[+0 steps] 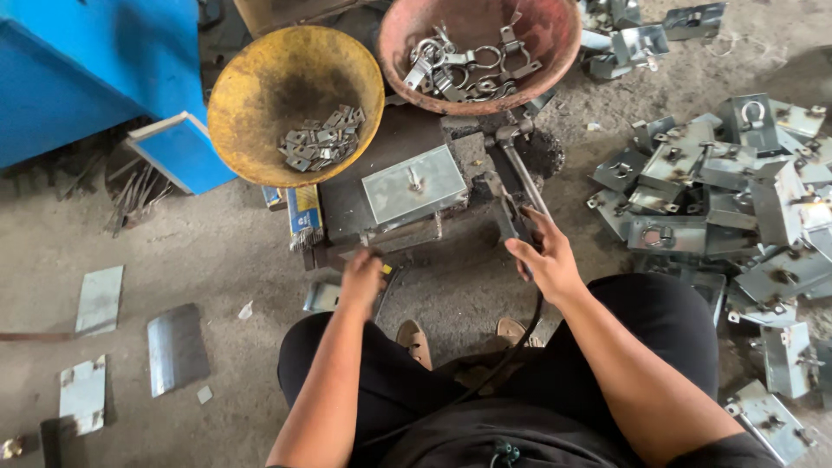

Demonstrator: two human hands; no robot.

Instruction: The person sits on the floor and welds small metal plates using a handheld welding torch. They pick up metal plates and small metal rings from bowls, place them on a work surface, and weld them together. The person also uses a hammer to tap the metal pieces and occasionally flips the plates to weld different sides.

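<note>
Grey, gritty concrete floor [217, 251] spreads under a person seated low, knees apart, facing a dark metal block [364, 204] that serves as a work stand. A square steel plate [413, 184] with a small stud at its middle lies flat on top of the block, straight ahead of both hands and between them. The right hand [542, 260] is closed around the dark handle of a long tool [516, 195], whose shaft runs up and slightly left from the fist, so its long axis passes along the plate's right edge. The left hand [362, 276] rests at the block's near edge, below the plate's left corner; it is blurred, and I cannot tell whether its fingers pinch anything. Of the two, the left hand seems a little nearer the plate. Beyond the block sit a yellow bowl [260, 69] of small flat clips and a red bowl [555, 52] of ring-shaped fittings. A heap of finished plates [737, 199] lies to the right.
</note>
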